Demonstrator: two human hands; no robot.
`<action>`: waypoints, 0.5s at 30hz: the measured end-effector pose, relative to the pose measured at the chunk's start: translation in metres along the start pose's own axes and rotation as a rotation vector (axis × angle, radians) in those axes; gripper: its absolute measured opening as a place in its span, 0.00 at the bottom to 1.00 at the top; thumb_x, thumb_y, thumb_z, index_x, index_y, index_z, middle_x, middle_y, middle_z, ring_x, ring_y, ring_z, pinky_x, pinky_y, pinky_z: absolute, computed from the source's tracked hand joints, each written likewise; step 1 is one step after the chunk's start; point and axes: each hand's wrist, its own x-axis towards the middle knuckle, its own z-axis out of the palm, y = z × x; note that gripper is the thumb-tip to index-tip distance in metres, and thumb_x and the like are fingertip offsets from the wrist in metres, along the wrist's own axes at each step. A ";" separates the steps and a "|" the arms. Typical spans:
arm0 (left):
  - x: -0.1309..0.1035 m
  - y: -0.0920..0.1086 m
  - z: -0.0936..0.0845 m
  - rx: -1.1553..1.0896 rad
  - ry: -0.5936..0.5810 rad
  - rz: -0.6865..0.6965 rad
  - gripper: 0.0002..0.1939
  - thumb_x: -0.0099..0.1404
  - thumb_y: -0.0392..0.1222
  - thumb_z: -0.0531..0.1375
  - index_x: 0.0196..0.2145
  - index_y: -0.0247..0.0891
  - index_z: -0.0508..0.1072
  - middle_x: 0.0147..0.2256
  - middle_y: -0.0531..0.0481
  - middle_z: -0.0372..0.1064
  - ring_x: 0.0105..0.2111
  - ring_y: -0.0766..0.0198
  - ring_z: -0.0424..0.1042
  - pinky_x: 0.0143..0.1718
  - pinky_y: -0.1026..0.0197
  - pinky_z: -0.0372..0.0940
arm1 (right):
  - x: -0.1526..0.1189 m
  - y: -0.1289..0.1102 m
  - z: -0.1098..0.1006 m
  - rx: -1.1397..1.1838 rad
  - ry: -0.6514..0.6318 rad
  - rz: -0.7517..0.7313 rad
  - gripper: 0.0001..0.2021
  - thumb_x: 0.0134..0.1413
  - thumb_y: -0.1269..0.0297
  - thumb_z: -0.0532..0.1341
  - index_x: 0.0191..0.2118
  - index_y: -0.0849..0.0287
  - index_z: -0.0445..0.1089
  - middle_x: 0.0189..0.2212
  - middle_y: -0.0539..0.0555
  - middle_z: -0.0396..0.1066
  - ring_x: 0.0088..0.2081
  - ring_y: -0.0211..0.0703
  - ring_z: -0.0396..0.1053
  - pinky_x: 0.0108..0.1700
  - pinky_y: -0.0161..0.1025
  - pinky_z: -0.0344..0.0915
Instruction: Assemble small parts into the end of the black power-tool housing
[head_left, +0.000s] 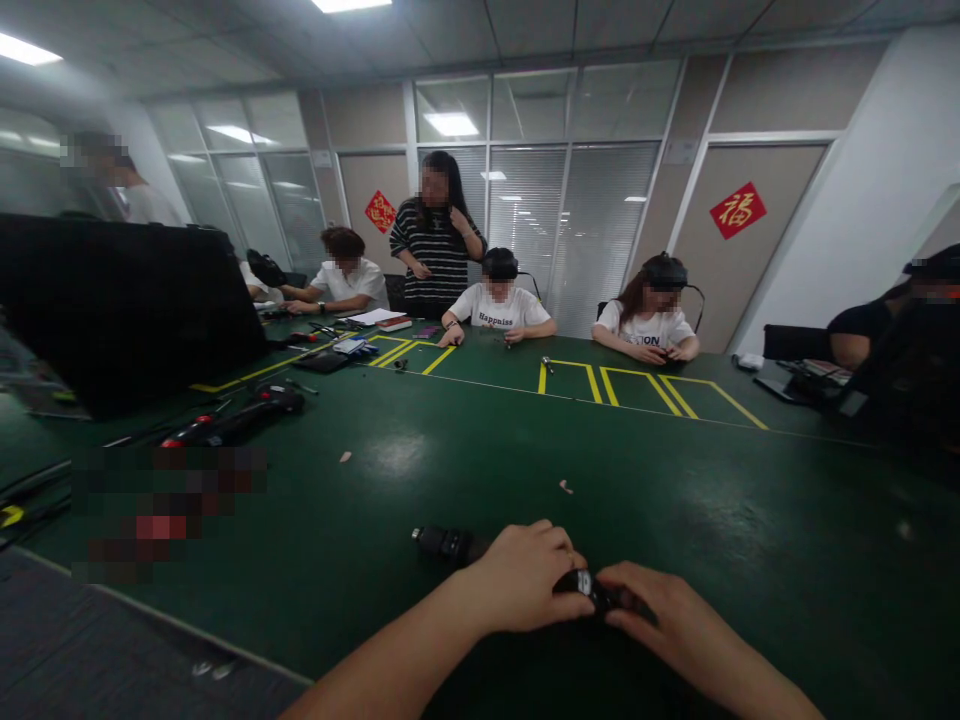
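My left hand (525,575) is closed around a small black part (583,583) with a pale patch on it. On the part's other side, my right hand (652,600) pinches its end between thumb and fingers. The part's exact kind is hard to make out, since my fingers hide much of it. Just left of my left hand, a black cylindrical device (444,543) with a metal tip lies on the green table (420,640). It is partly hidden behind that hand.
Dark tools with red parts (247,415) and cables lie at the left, near a large black case (120,310). Two pale scraps (346,457) rest mid-table. Several people sit or stand across the table, where yellow tape (645,372) marks boxes.
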 end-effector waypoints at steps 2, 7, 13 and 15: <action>0.003 0.000 0.000 0.004 -0.016 -0.010 0.17 0.67 0.55 0.53 0.50 0.49 0.67 0.40 0.52 0.67 0.41 0.60 0.65 0.36 0.62 0.59 | 0.003 -0.003 -0.005 0.049 -0.052 0.060 0.12 0.56 0.72 0.58 0.46 0.55 0.66 0.37 0.49 0.69 0.36 0.40 0.68 0.37 0.30 0.62; 0.002 -0.005 -0.005 0.059 -0.039 -0.016 0.18 0.68 0.53 0.53 0.55 0.52 0.63 0.41 0.51 0.62 0.43 0.59 0.63 0.33 0.63 0.58 | -0.016 -0.001 -0.018 -0.039 -0.206 0.271 0.23 0.44 0.71 0.64 0.50 0.56 0.65 0.30 0.48 0.69 0.31 0.43 0.68 0.30 0.31 0.60; 0.000 0.000 -0.011 0.063 0.006 -0.057 0.18 0.64 0.49 0.56 0.50 0.42 0.67 0.41 0.48 0.62 0.43 0.57 0.63 0.41 0.59 0.60 | -0.072 0.019 -0.014 -0.140 -0.045 0.440 0.24 0.49 0.58 0.64 0.53 0.52 0.65 0.44 0.56 0.69 0.40 0.52 0.69 0.41 0.41 0.65; 0.004 0.008 -0.008 0.096 -0.001 -0.034 0.19 0.60 0.49 0.58 0.46 0.36 0.68 0.42 0.45 0.63 0.43 0.56 0.63 0.44 0.57 0.60 | -0.081 0.018 -0.013 -0.157 -0.068 0.456 0.15 0.51 0.57 0.62 0.46 0.50 0.69 0.37 0.53 0.72 0.36 0.51 0.70 0.36 0.40 0.65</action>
